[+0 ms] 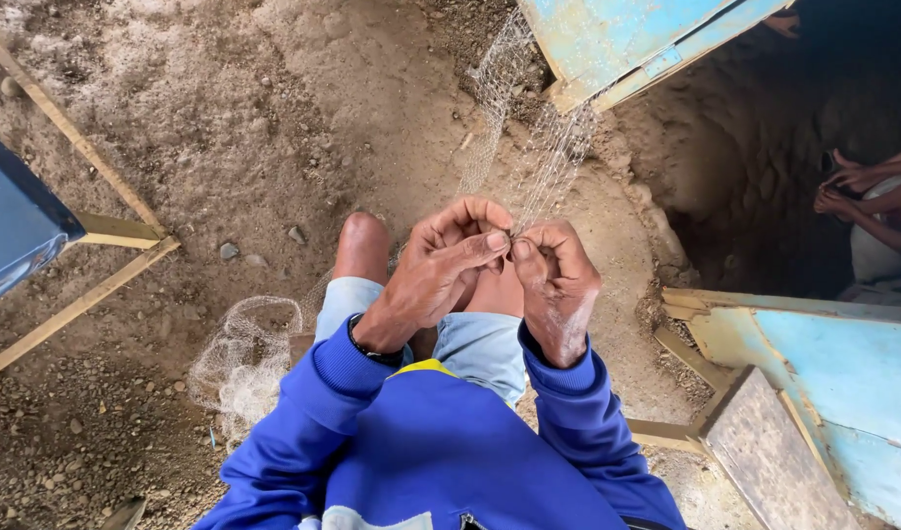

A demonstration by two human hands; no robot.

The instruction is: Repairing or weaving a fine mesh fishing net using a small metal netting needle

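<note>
Between the left hand (pixel 441 270) and right hand (pixel 558 285), the pinched net (pixel 544 162) mesh is too fine to see; another person's hands (pixel 843 186) are cut off

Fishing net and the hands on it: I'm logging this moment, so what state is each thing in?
Fishing net: stretched taut from the blue board to the hands, rest bunched on the ground.
Left hand: pinching the net.
Right hand: pinching the net, fingertips meeting the left.
Blue board: tilted, net hooked on its edge.
</note>
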